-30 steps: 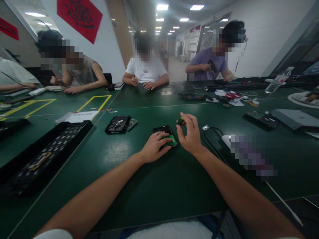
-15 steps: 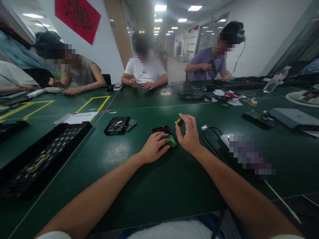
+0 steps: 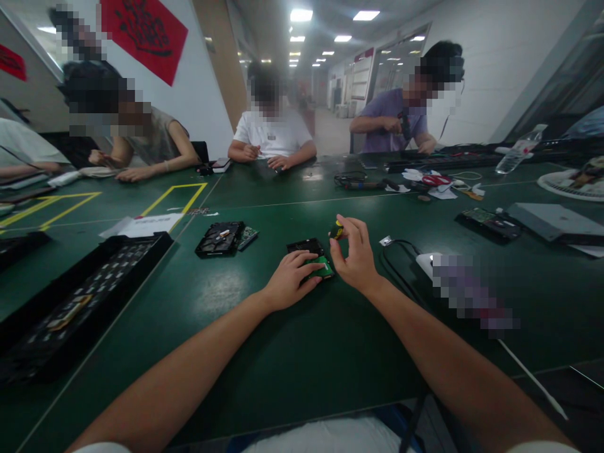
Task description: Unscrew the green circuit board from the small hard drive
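Observation:
My left hand [image 3: 290,280] lies over a green circuit board [image 3: 324,267], with fingers bent across it and the thumb at its near edge. Directly behind the board is a black open case [image 3: 304,245], partly hidden by that hand. To the right and a little higher, my right hand [image 3: 356,255] pinches a small screwdriver [image 3: 336,230] with a yellow and black handle between thumb and fingertips. I cannot make out its shaft or whether its tip touches the board.
Left of my hands lie a black case [image 3: 219,239] and a loose circuit board [image 3: 248,237]. A long black tray [image 3: 89,302] runs along the left. On the right are a cable [image 3: 401,270], a blurred-out package [image 3: 472,289] and a grey box [image 3: 552,223]. Co-workers sit across the table.
The screwdriver handle has turned in my right fingers and tilts more upright. My left hand stays on the board. The whole view has shifted slightly.

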The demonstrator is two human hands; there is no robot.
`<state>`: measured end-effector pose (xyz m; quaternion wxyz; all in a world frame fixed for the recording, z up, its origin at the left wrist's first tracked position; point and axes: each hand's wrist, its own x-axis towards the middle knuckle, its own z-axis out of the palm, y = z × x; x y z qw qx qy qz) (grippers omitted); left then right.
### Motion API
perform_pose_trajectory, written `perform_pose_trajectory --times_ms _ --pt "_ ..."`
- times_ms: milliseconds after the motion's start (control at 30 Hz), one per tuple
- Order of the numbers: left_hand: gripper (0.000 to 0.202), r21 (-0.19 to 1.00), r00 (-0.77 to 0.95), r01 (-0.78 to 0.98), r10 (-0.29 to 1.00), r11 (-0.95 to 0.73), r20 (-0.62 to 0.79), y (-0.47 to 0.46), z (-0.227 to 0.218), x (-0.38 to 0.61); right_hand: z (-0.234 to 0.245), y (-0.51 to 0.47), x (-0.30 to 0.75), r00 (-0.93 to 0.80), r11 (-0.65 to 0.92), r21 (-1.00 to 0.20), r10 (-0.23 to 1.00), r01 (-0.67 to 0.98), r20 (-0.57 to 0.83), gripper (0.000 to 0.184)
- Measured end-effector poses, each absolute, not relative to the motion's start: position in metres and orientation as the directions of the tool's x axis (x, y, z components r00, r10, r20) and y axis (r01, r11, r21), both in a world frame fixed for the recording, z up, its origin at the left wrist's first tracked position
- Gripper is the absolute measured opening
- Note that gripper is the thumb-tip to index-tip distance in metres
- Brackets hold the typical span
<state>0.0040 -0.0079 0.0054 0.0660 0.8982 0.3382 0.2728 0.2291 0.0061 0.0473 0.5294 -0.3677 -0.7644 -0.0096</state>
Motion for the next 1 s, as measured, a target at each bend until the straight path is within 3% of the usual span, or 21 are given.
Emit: perform_pose_trajectory --times_ms 233,1000 --pt "0.036 0.306 0.617 0.566 0.640 -0.765 0.459 -0.0084 0.0058 0.0046 0.0452 0.0093 0.2306 -0.159 0.714 -0.365 0.552 0.598 0.818 0.057" --pt "0.038 0.313 0.619 0.562 0.640 -0.766 0.454 -0.0078 0.0062 0.0038 0.0456 0.0071 0.2312 -0.184 0.726 -0.409 0.585 0.553 0.790 0.063"
